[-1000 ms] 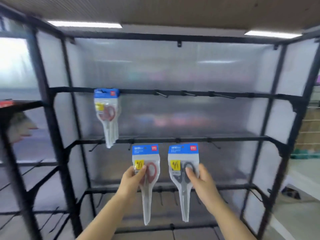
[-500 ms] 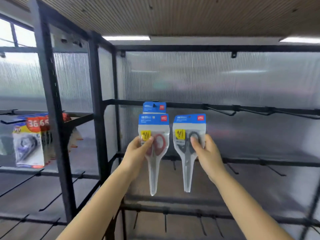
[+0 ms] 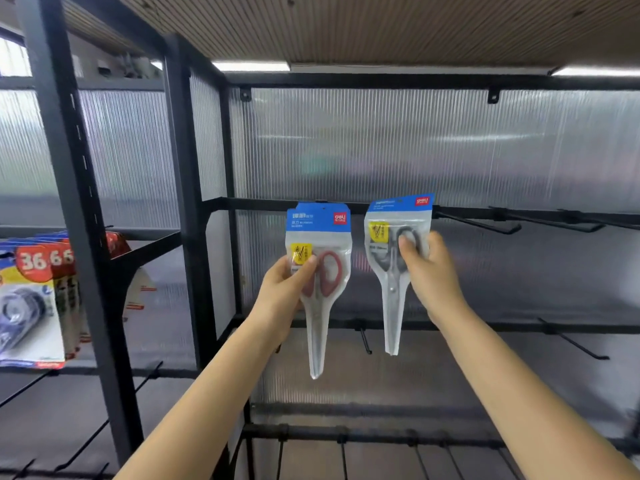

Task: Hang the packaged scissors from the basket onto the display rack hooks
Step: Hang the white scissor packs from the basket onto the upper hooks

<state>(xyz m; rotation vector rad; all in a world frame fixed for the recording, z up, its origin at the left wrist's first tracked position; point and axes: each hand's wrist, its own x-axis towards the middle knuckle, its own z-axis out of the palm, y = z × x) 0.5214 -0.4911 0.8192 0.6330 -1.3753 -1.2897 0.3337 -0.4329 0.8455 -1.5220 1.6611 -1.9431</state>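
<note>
Both hands had risen to the black top rail (image 3: 467, 212). Left hand (image 3: 287, 289) pinched the red-handled scissors pack (image 3: 320, 271); right hand (image 3: 429, 268) gripped the grey-handled scissors pack (image 3: 391, 258), its card beside a free black hook (image 3: 485, 224).

Single head-worn view, close, facing forward and slightly upward at the display rack (image 3: 311, 204).

both scissors packs (image 3: 318, 268) raised to top rail (image 3: 467, 213), nearer
</note>
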